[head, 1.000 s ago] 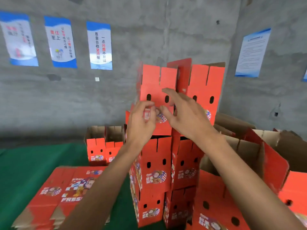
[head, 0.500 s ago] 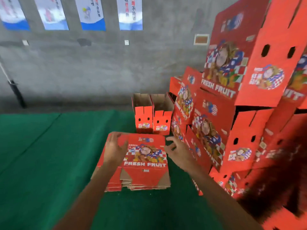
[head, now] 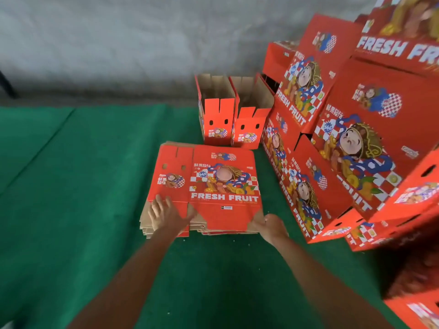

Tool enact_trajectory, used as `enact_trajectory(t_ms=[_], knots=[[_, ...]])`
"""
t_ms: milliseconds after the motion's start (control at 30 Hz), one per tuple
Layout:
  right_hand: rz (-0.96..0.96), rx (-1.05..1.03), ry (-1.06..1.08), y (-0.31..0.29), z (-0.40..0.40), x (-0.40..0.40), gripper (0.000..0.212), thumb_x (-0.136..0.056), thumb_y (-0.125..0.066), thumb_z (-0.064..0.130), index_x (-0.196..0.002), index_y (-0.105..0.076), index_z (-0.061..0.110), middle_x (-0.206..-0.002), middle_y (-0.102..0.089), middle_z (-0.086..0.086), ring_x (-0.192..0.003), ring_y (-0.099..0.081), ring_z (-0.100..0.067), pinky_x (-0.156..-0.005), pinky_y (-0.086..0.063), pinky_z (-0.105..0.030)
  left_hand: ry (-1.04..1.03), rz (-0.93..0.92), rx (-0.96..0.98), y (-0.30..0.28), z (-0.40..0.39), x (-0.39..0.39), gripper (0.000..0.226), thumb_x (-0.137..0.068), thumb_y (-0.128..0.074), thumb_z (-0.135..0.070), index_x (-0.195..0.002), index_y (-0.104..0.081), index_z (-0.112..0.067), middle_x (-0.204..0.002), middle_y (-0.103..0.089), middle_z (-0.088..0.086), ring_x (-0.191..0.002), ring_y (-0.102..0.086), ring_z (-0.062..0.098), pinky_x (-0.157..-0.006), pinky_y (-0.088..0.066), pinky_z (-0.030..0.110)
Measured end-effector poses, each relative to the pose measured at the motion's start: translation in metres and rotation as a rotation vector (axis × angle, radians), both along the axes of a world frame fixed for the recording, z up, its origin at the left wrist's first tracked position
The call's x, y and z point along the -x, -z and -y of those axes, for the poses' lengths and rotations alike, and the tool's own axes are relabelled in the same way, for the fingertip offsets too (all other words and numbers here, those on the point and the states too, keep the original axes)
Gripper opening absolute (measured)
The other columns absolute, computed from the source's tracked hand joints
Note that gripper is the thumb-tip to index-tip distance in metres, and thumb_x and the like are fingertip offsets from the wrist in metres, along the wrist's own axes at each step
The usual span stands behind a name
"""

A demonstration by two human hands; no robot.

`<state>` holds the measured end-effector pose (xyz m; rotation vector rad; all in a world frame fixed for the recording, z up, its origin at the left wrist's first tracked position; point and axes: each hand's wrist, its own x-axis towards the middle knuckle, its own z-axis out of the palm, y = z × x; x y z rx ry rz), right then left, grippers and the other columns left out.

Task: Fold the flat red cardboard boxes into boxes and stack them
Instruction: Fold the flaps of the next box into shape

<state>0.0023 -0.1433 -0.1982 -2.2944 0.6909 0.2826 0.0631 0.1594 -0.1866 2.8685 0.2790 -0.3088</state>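
A pile of flat red cardboard boxes (head: pixel 206 186) is seen lying on the green floor covering (head: pixel 71 186), printed face up, with "FRESH FRUIT" legible on the top sheet. Brown cardboard edges of the lower sheets are exposed along the near side of the pile.

The left hand (head: pixel 168 216) is laid palm down on the near left corner of the top sheet, its fingers (head: pixel 158 206) spread wide and flat, nothing enclosed. The right hand (head: pixel 269 226) is placed at the near right corner of the pile, its fingers curled at the edge of the sheets; whether a sheet is actually gripped cannot be told.

Two folded boxes (head: pixel 234 115) are stood upright just behind the pile, side by side and touching, tops open and brown interiors visible. A stack of folded boxes (head: pixel 344 129) is noted to the right of the pile, near it but apart, rising past the top of the view; the boxes there are turned with printed sides outward, several tilted. A grey concrete wall (head: pixel 118 43) is recorded behind the whole arrangement.
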Motion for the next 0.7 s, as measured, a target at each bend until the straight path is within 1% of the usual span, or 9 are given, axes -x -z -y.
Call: enact_trajectory(t_ms=[67,133,200,300,367,467,567,633,700], knots=[[-0.015,0.035,0.001,0.008,-0.002,0.000,0.033,-0.094,-0.069,0.041,-0.086,-0.055,0.012,-0.085,-0.057,-0.001,-0.071,-0.056,-0.013,-0.062,-0.048,-0.030,-0.006,0.030,0.032,0.006,0.001,0.001,0.116,-0.087,-0.029,-0.090,-0.162,-0.010,-0.005,-0.170,0.003,0.023,-0.157,-0.002,0.042,-0.125,-0.007,0.055],[-0.031,0.076,-0.007,0.015,-0.007,0.001,0.038,-0.096,-0.067,0.044,-0.098,-0.058,0.007,-0.102,-0.061,-0.010,-0.082,-0.060,-0.020,-0.074,-0.054,-0.035,-0.010,0.032,0.039,0.010,-0.002,0.007,0.113,-0.089,-0.028,-0.087,-0.161,-0.013,-0.001,-0.170,-0.001,0.024,-0.156,-0.004,0.042,-0.125,-0.010,0.056],[-0.041,0.077,0.006,0.016,-0.014,-0.001,0.042,-0.096,-0.066,0.044,-0.106,-0.061,0.004,-0.113,-0.062,-0.016,-0.083,-0.060,-0.024,-0.073,-0.052,-0.036,0.000,0.010,0.001,0.011,-0.006,0.007,0.112,-0.091,-0.028,-0.085,-0.159,-0.019,0.004,-0.168,-0.005,0.027,-0.155,-0.006,0.045,-0.125,-0.014,0.057],[-0.039,0.116,0.021,0.013,-0.018,-0.002,0.043,-0.096,-0.065,0.045,-0.109,-0.063,0.004,-0.116,-0.061,-0.016,-0.096,-0.066,-0.027,-0.078,-0.058,-0.036,0.060,-0.039,-0.055,0.002,-0.004,-0.001,0.093,-0.097,-0.041,-0.073,-0.150,-0.040,0.003,-0.164,-0.018,0.030,-0.152,-0.017,0.048,-0.122,-0.027,0.058],[-0.010,0.152,0.065,0.010,-0.020,0.004,0.045,-0.095,-0.066,0.047,-0.117,-0.061,0.007,-0.121,-0.054,-0.013,-0.103,-0.061,-0.025,-0.081,-0.057,-0.034,0.088,-0.043,-0.059,-0.005,0.001,-0.002,0.073,-0.097,-0.053,-0.064,-0.134,-0.055,-0.001,-0.158,-0.032,0.027,-0.146,-0.030,0.045,-0.117,-0.038,0.058],[0.094,0.151,0.127,0.007,-0.022,0.013,0.049,-0.093,-0.069,0.045,-0.127,-0.059,0.012,-0.121,-0.052,-0.011,-0.105,-0.058,-0.024,-0.078,-0.053,-0.035,0.087,0.034,0.028,-0.018,0.006,0.002,0.049,-0.097,-0.058,-0.050,-0.117,-0.062,-0.005,-0.136,-0.052,0.019,-0.127,-0.051,0.036,-0.104,-0.051,0.056],[0.292,-0.124,0.233,-0.001,-0.024,0.019,0.034,-0.091,-0.071,0.037,-0.118,-0.058,0.019,-0.109,-0.064,-0.003,-0.088,-0.066,-0.020,-0.068,-0.058,-0.037,0.074,0.174,0.181,-0.034,0.006,0.009,0.029,-0.100,-0.058,-0.036,-0.101,-0.064,-0.007,-0.107,-0.062,0.010,-0.091,-0.065,0.023,-0.078,-0.060,0.040],[0.431,-0.330,0.285,-0.013,-0.026,0.025,0.025,-0.091,-0.072,0.026,-0.112,-0.057,0.028,-0.099,-0.071,0.002,-0.080,-0.072,-0.020,-0.063,-0.063,-0.038,0.042,0.252,0.311,-0.048,0.006,0.014,0.016,-0.100,-0.056,-0.023,-0.093,-0.062,-0.010,-0.083,-0.063,0.002,-0.065,-0.062,0.014,-0.055,-0.052,0.026],[0.550,-0.415,0.282,-0.031,-0.029,0.029,0.026,-0.090,-0.071,0.019,-0.109,-0.062,0.034,-0.092,-0.074,0.010,-0.081,-0.073,-0.013,-0.061,-0.061,-0.025,0.025,0.289,0.347,-0.068,0.003,0.016,0.018,-0.099,-0.051,-0.015,-0.082,-0.058,-0.012,-0.069,-0.058,-0.001,-0.056,-0.055,0.011,-0.048,-0.038,0.023]])
